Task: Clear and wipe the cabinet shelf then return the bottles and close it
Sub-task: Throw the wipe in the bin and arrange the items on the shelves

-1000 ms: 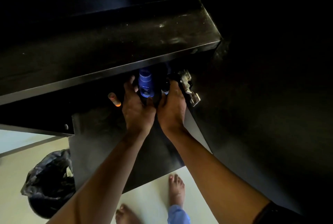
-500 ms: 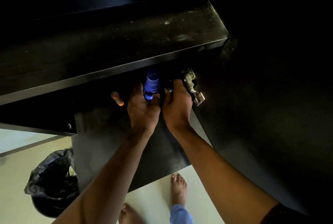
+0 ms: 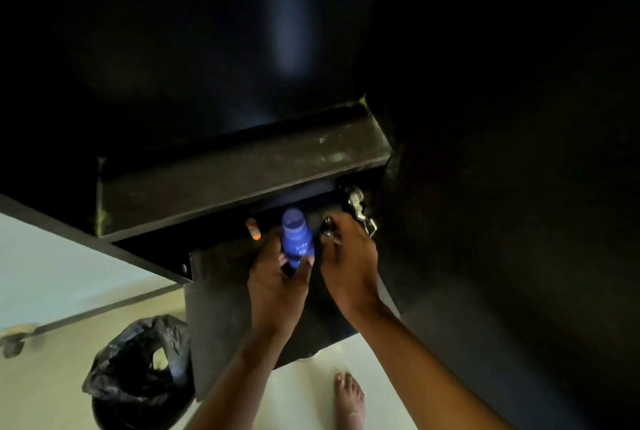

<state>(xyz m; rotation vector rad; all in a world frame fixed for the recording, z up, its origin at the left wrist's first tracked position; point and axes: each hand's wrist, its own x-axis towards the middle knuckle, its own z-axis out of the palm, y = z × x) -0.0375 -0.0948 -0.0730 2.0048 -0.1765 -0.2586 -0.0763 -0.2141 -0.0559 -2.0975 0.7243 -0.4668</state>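
Note:
Both of my hands reach into a dark cabinet, under a black upper shelf [image 3: 242, 180]. My left hand [image 3: 277, 287] grips a blue bottle [image 3: 296, 237] round its lower body, the bottle tilted with its cap pointing into the cabinet. Right beside it, my right hand [image 3: 349, 263] curls its fingers round a dark bottle with a shiny top [image 3: 327, 225]; most of that bottle is hidden in shadow. A small tube with an orange end [image 3: 252, 228] lies on the lower shelf to the left of the blue bottle.
A metal door hinge [image 3: 358, 208] sits just right of my right hand on the cabinet side wall. The open black door [image 3: 221, 308] hangs below my arms. On the pale floor stand a black bag-lined bin [image 3: 138, 370] and my bare foot [image 3: 349, 398].
The view has tilted up and back, so the shelf sits lower in the frame. Both hands, with their bottles, have drawn slightly out from under the upper shelf.

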